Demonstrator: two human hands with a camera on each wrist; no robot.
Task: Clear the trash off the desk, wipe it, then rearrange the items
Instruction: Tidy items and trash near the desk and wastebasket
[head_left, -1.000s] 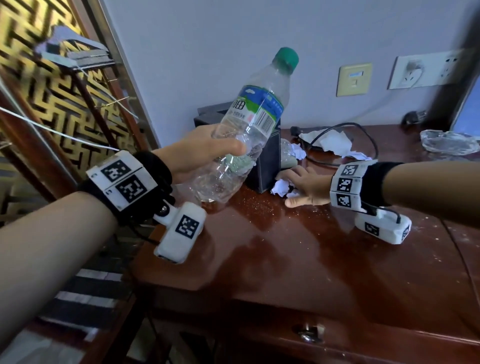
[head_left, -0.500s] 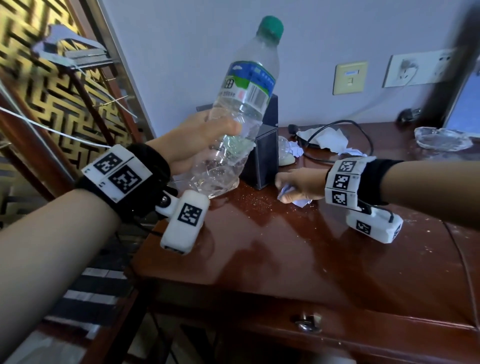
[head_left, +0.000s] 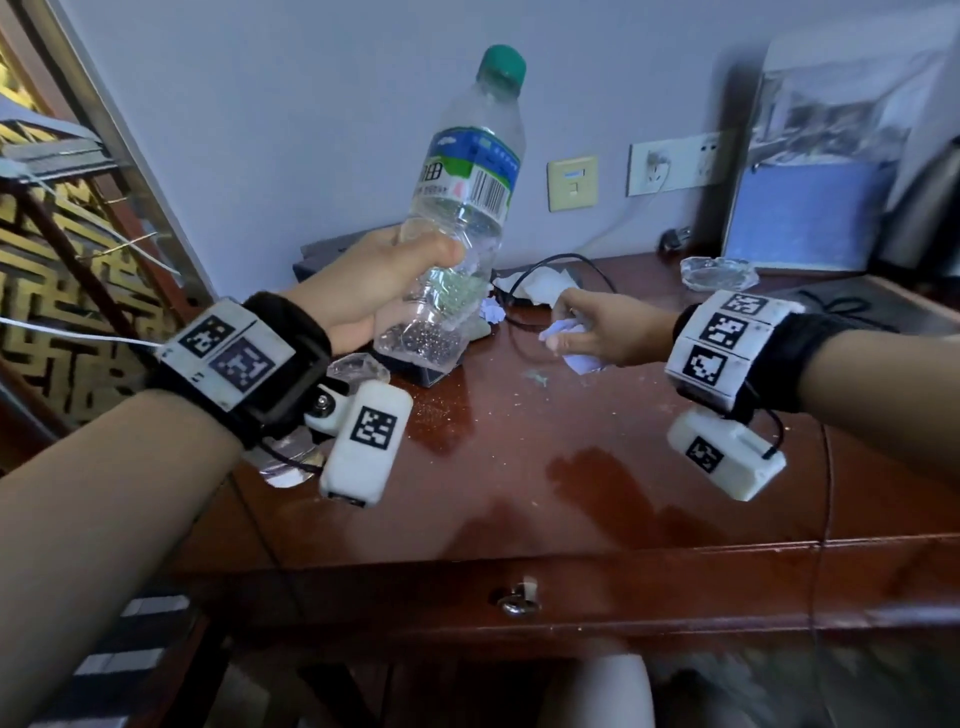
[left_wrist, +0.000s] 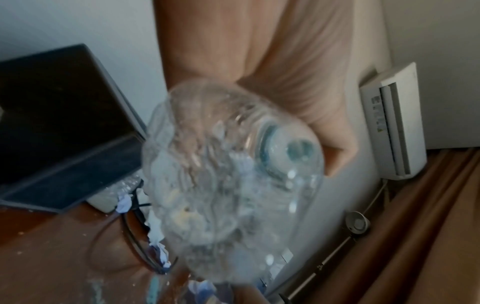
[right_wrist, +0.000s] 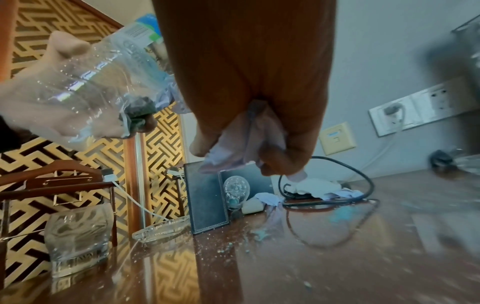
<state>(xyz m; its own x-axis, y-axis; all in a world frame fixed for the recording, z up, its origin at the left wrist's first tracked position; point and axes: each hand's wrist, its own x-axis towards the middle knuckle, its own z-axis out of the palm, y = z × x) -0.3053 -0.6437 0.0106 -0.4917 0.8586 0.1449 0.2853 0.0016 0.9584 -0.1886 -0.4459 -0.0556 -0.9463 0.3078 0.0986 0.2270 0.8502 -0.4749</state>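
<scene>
Right hand (head_left: 597, 332) lifted w/ paper wad (head_left: 563, 328) — left hand (head_left: 374, 291) grips bottle (head_left: 467, 208).

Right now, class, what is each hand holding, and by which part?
The left hand grips the plastic bottle round its lower body, below the label. The right hand holds crumpled tissue, bunched inside its curled fingers.

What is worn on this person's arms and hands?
Both forearms are bare and sleeveless. Each wrist has a black band carrying white panels printed with black square markers, plus a white boxy camera unit below, also marked. A thin black cable runs to the right unit.
</scene>
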